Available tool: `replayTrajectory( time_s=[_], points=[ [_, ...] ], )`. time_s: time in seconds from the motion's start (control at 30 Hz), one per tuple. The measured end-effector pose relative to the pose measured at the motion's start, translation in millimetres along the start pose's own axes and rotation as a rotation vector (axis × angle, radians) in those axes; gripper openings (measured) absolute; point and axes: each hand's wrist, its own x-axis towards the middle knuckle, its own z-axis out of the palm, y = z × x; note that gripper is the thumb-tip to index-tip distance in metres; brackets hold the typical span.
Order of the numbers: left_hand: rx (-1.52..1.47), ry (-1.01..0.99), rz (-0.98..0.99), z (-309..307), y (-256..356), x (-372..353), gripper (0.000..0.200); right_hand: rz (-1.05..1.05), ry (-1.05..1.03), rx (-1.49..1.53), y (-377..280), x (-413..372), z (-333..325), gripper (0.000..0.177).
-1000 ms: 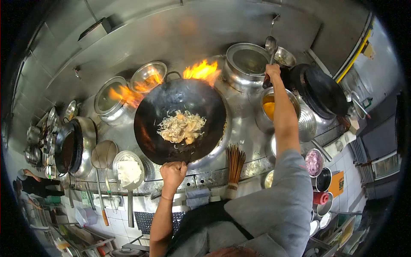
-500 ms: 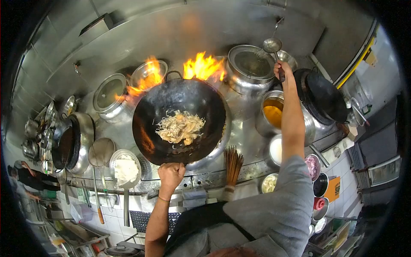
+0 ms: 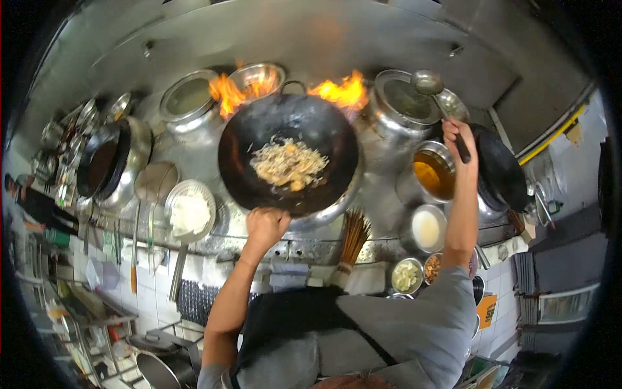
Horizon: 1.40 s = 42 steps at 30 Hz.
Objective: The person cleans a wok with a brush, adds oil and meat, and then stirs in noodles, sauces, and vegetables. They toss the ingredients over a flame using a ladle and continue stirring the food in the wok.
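My left hand (image 3: 266, 228) is closed at the near rim of a large black wok (image 3: 243, 152), over its grip. Pale shredded food with yellowish pieces (image 3: 290, 163) lies in the middle of the wok. Orange flames (image 3: 343, 91) rise behind the wok's far rim on both sides. My right hand (image 3: 459, 137) is wrapped round the dark handle of a metal ladle (image 3: 427, 83), held up at the right. The ladle's bowl is over the edge of a lidded pot (image 3: 407, 97), apart from the wok.
A pot of orange liquid (image 3: 434, 174) and a pot of whitish liquid (image 3: 427, 228) stand at the right. A bamboo brush (image 3: 354, 240) is near the front edge. At left are a strainer with white food (image 3: 189, 214) and another wok (image 3: 100, 159). A person (image 3: 39, 204) stands far left.
The view has shifted, so most things appear displaced. The food has spread slightly in the wok. My right hand and the ladle have shifted relative to the pots; both hands keep their holds.
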Motion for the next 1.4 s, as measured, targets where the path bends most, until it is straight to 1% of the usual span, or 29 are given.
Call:
replayTrajectory(
  time_s=[0.03,0.07,0.13,0.2,0.23,0.27,0.33,0.4,0.47,0.53,0.57,0.6,0.63,0.67,0.73,0.77,0.8,0.87,0.9,0.97,1.0,1.1,1.13,1.2,1.23,1.27,1.33,1.37,1.4],
  points=[
    [-0.021,0.018,0.019,2.8,-2.2,0.1,0.029,0.014,-0.008,0.003,8.8,-18.2,12.3,0.019],
    [-0.041,0.037,0.038,6.1,-5.3,-0.6,0.028,0.134,-0.155,0.051,13.9,-31.4,11.8,0.024],
    [-0.076,-0.002,0.023,4.1,-5.9,1.2,0.032,0.19,-0.096,0.17,39.0,-79.8,53.4,0.03],
    [-0.075,-0.013,0.028,-1.0,-4.6,3.2,0.032,0.413,-0.158,0.382,61.9,-116.9,74.8,0.038],
    [-0.083,0.004,0.018,-0.7,-5.4,5.1,0.032,0.466,-0.201,0.464,78.1,-131.6,84.1,0.042],
    [-0.075,0.006,0.029,1.8,-7.3,5.1,0.033,0.523,-0.188,0.532,96.1,-144.4,92.7,0.044],
    [-0.076,0.012,0.036,5.7,-8.2,-2.7,0.033,0.581,-0.198,0.591,135.8,-159.4,107.9,0.045],
    [-0.088,0.004,0.033,6.8,-5.1,-5.1,0.031,0.738,-0.224,0.728,174.8,-155.4,112.3,0.052],
    [-0.079,0.011,0.039,-14.7,9.1,-6.9,0.031,0.78,-0.199,0.673,210.0,-153.8,132.3,0.049],
    [-0.118,-0.011,0.091,-34.1,16.5,-13.2,0.031,0.713,-0.255,0.533,244.2,-142.2,134.9,0.045],
    [-0.075,0.054,0.112,-19.5,8.9,-10.2,0.029,0.681,-0.286,0.509,260.0,-133.1,128.4,0.044],
    [-0.065,0.001,0.068,-20.1,5.9,-4.6,0.03,0.651,-0.316,0.481,270.5,-127.1,127.4,0.043],
    [-0.078,-0.023,0.032,-17.3,1.8,-4.5,0.03,0.588,-0.226,0.392,275.7,-129.7,135.7,0.035],
    [-0.09,-0.034,-0.002,-15.6,-1.7,-2.0,0.031,0.589,-0.224,0.37,274.2,-137.4,137.9,0.035],
    [-0.109,-0.031,0.025,-18.5,-0.4,-10.8,0.03,0.34,-0.242,-0.202,269.3,-154.3,138.2,0.021],
    [-0.113,-0.061,0.061,-21.7,-1.2,-17.7,0.03,0.316,-0.085,-0.322,267.3,-164.8,143.3,0.014],
    [-0.121,-0.062,0.054,-21.4,-3.7,-18.5,0.03,0.146,0.027,-0.481,264.9,-182.7,146.5,0.014],
    [-0.143,-0.071,0.061,-15.6,-8.1,-13.5,0.03,0.094,0.034,-0.763,254.3,-215.5,149.9,0.011],
    [-0.179,-0.033,0.075,-9.8,-13.8,-10.4,0.03,0.097,0.038,-0.779,252.6,-231.2,156.0,0.011],
    [-0.189,0.01,0.08,6.6,-23.7,-1.1,0.031,0.08,0.178,-0.848,252.8,-256.8,169.1,0.011],
    [-0.175,0.016,0.087,11.5,-27.5,1.9,0.031,0.077,0.185,-0.847,254.8,-258.9,168.1,0.011],
    [-0.209,-0.06,0.14,-1.2,-24.8,-3.7,0.029,0.166,0.097,-0.632,258.2,-261.0,149.9,0.01],
    [-0.215,-0.058,0.157,-8.5,-24.5,2.4,0.029,0.15,0.106,-0.631,261.7,-257.7,153.0,0.01],
    [-0.204,-0.168,0.136,-14.3,-23.2,-6.5,0.028,0.11,0.017,-0.431,285.1,-259.1,158.9,0.01],
    [-0.234,-0.088,0.116,-2.3,-27.3,-5.2,0.029,0.032,0.063,-0.548,302.7,-251.6,154.2,0.01],
    [-0.246,-0.089,0.109,-2.0,-28.9,-7.6,0.029,-0.071,0.125,-0.662,319.5,-255.6,167.5,0.01],
    [-0.245,0.014,0.136,-3.4,-33.9,-0.8,0.028,-0.143,0.132,-0.729,333.7,-273.7,180.4,0.018],
    [-0.249,0.018,0.132,-6.5,-37.1,4.7,0.028,-0.12,0.087,-0.654,337.9,-280.0,163.5,0.036],
    [-0.26,0.041,0.147,-10.5,-38.8,9.1,0.027,-0.117,0.089,-0.658,347.5,-280.9,154.0,0.036]
  ],
)
